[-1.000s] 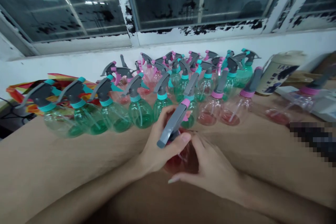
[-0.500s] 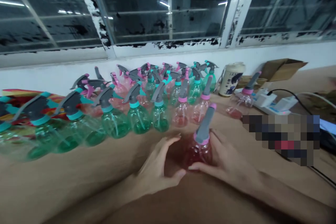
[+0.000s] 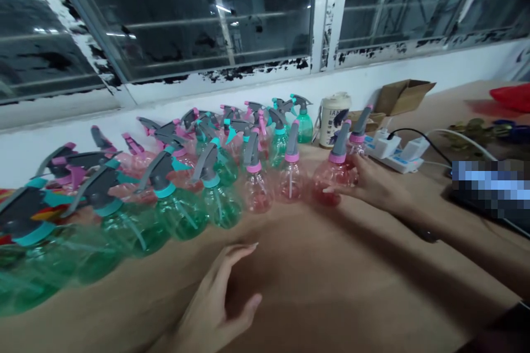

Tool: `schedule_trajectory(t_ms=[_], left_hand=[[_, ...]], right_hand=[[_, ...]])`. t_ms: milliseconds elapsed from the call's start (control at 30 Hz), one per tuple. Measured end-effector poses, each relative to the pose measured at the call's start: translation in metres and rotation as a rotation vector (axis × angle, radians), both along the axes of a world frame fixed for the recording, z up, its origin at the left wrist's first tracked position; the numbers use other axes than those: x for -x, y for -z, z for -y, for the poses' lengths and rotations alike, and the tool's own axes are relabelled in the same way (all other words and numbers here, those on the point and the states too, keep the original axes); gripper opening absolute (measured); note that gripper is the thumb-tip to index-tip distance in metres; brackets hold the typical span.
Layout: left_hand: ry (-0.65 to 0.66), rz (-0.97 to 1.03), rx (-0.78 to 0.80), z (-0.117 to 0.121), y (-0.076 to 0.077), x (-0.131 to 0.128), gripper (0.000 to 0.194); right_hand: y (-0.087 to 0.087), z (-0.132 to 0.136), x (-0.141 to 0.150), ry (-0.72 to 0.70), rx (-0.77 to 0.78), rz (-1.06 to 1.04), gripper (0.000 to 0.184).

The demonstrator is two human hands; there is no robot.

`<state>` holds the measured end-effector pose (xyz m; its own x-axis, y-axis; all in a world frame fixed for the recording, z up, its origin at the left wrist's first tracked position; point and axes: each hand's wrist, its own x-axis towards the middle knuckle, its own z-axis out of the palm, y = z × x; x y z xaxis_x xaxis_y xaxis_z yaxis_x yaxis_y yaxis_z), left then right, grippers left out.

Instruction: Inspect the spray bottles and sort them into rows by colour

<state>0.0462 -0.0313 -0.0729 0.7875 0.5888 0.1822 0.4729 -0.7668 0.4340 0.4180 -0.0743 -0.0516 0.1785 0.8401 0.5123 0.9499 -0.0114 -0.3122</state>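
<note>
My right hand [image 3: 375, 185] is wrapped round the right side of a clear pink spray bottle [image 3: 323, 179] with a grey trigger and pink collar, its thumb across the front. The bottle is upright at the right end of the front row. Just left of it stands another pink spray bottle [image 3: 291, 179], then a further pink one [image 3: 259, 193]. A green spray bottle [image 3: 223, 207] with a turquoise collar follows. Nearer to me, my left hand [image 3: 219, 298] hovers over the table with thumb and fingers apart, holding nothing.
More green and pink bottles crowd the left and back. Behind my right hand are another pink spray bottle [image 3: 356, 143] and a white power strip [image 3: 397, 157] with plugs and cables. A printed cup [image 3: 332, 121] and an open cardboard box [image 3: 403, 96] stand by the wall.
My right hand has carried the pink spray bottle away from me to the end of the front row. My left hand has parted from it, staying open. The view has swung right.
</note>
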Motion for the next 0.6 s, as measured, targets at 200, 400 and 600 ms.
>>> schedule_trajectory(t_ms=[200, 400, 600], left_hand=[[-0.015, 0.026, -0.057, -0.002, 0.001, 0.0, 0.058], [-0.038, 0.041, -0.111, -0.004, 0.004, 0.001, 0.054], [-0.059, 0.001, -0.168, -0.007, 0.007, 0.002, 0.052]], right_hand=[[-0.005, -0.019, -0.002, 0.063, 0.029, 0.046, 0.054], [-0.006, -0.031, 0.006, 0.18, 0.033, 0.028, 0.051], [-0.017, -0.009, 0.002, 0.26, -0.013, -0.023, 0.044]])
